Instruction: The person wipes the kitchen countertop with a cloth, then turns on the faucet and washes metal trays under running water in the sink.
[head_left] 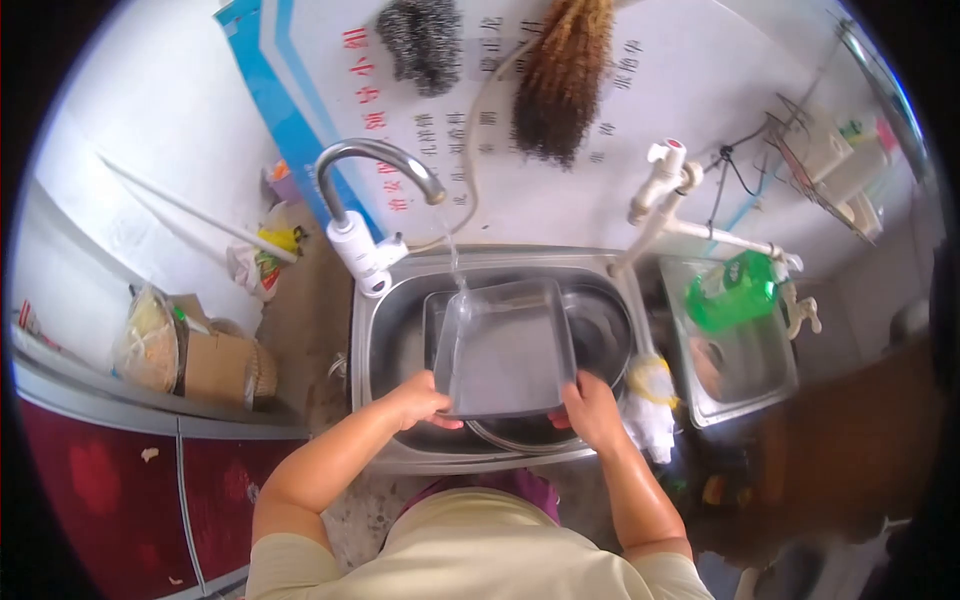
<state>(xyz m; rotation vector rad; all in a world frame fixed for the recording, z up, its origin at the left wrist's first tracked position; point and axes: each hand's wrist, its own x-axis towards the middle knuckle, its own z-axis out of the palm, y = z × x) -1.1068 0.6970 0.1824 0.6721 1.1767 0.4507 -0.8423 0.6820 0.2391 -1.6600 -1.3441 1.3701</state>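
Note:
A rectangular metal tray [506, 350] is held over the large sink [395, 345], tilted, with water from the curved faucet [372, 150] running onto its upper left part. My left hand [422, 402] grips the tray's near left corner, closed around the edge. On the near right corner, my right hand [588, 405] is closed in the same way. Beneath the tray, other metalware, including a round pan [600, 335], lies in the sink, partly hidden by the tray.
Right of the sink, a smaller basin [745, 385] holds a green bottle [735, 290]. A white cloth [652, 425] hangs at the sink's right rim. A white tap [660, 180] stands behind. Left are a cardboard box [217, 368] and bags. A brush [565, 85] hangs above.

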